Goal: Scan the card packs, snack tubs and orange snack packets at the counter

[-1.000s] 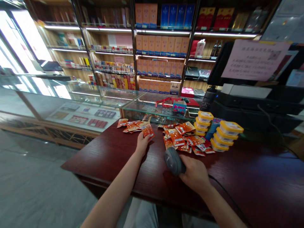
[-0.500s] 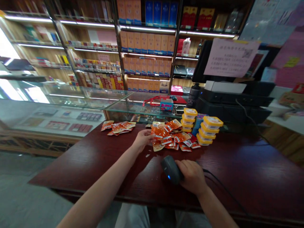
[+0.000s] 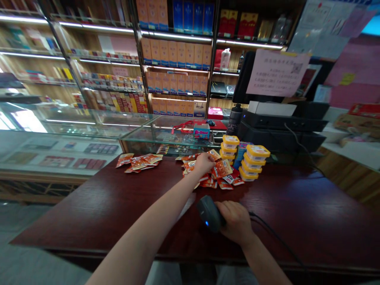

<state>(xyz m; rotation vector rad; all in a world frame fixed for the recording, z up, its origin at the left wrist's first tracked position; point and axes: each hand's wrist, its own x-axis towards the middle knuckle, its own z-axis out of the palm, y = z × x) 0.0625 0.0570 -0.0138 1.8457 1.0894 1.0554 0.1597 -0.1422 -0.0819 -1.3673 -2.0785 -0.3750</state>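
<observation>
My right hand point(image 3: 236, 221) is wrapped round a black corded barcode scanner point(image 3: 209, 213) with a small blue light, held low over the near part of the desk. My left hand point(image 3: 204, 164) reaches over a heap of orange snack packets point(image 3: 209, 183). Its thumb and fingers pinch the top of one snack packet point(image 3: 222, 169) at the heap's right side. A smaller group of similar packets point(image 3: 143, 161) lies apart at the left. Just right of the heap, yellow-lidded plastic tubs stand in a rear stack point(image 3: 228, 147) and a front stack point(image 3: 252, 163).
The dark red wooden desk point(image 3: 89, 209) meets a glass display counter point(image 3: 142, 136) behind. A small blue-and-pink box point(image 3: 201, 131) sits on the glass. A monitor with a paper notice point(image 3: 277, 73) stands at the right. The scanner's cable point(image 3: 273, 233) trails right.
My left hand has moved right across the heap, from its left edge to a packet on the right side. My right hand still holds the scanner. The view has shifted slightly.
</observation>
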